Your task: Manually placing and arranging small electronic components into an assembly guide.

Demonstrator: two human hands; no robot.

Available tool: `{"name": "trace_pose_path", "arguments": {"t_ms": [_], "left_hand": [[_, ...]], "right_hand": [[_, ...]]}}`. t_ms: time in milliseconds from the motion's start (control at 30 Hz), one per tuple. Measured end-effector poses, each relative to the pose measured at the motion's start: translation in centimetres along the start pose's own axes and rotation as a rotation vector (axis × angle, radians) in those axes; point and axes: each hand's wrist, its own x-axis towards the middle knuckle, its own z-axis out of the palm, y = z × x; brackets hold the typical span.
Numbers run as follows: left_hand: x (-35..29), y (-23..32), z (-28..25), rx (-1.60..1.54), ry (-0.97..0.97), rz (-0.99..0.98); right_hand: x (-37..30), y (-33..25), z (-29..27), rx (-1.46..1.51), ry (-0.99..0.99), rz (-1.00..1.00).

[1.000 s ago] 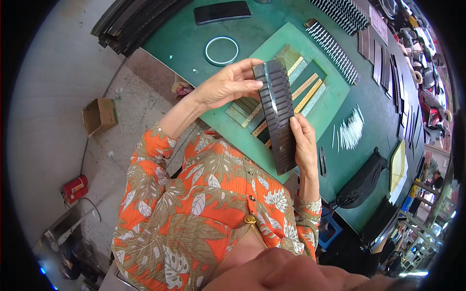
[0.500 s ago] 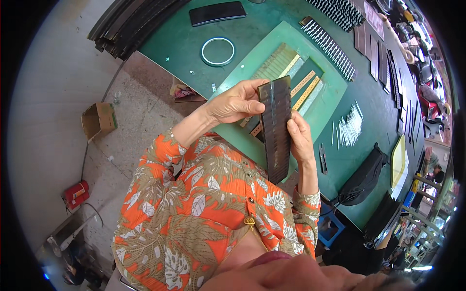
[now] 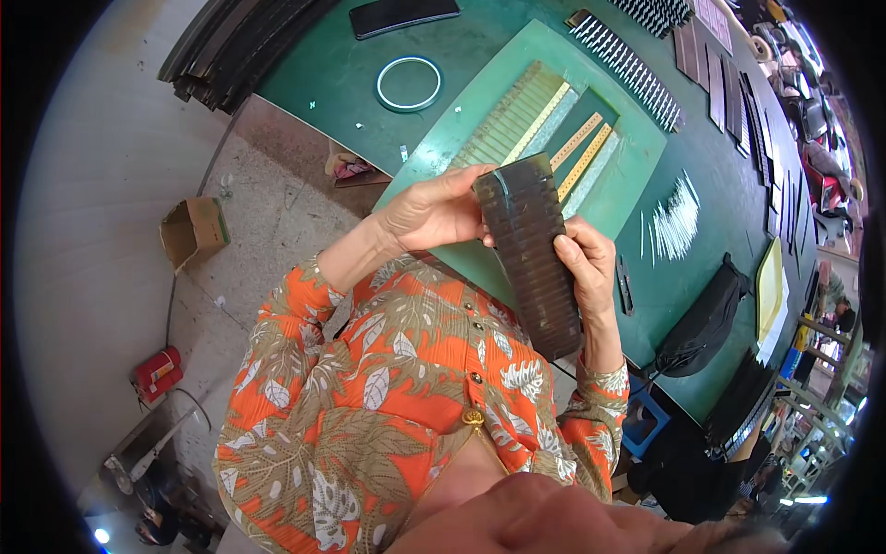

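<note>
Dark ribbed panel [image 3: 531, 258] now more face-on

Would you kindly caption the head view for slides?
Left hand and right hand hold a dark panel above a green board.

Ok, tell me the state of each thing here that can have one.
Dark ribbed plate: held at a slant
Left hand: closed on the plate's upper left side
Right hand: closed on the plate's right edge
Green board: lying on the table
Tape roll: lying flat
Phone: lying flat, nothing lit
Cardboard box: open
White sticks: loose, heaped
</note>
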Motion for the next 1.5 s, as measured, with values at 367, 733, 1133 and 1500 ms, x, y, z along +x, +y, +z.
{"name": "trace_pose_path", "arguments": {"t_ms": [367, 733, 1133, 1500], "left_hand": [[-1.7, -2.0, -1.3, 0.406, 0.156, 0.324], [-8.6, -1.0, -0.7, 0.665, 0.221, 0.470], [-10.5, 2.8, 4.9, 0.649, 0.369, 1.077], [-3.6, 12.8, -7.5, 2.030, 0.991, 1.004]], "right_hand": [[-3.1, -1.0, 2.3, -0.362, 0.097, 0.115], [-3.1, -0.1, -4.2, -0.004, 0.910, -0.065], [-1.5, -0.4, -13.9, -0.151, 1.276, -0.436], [5.7, 2.9, -8.6, -0.135, 0.728, 0.166]]}}
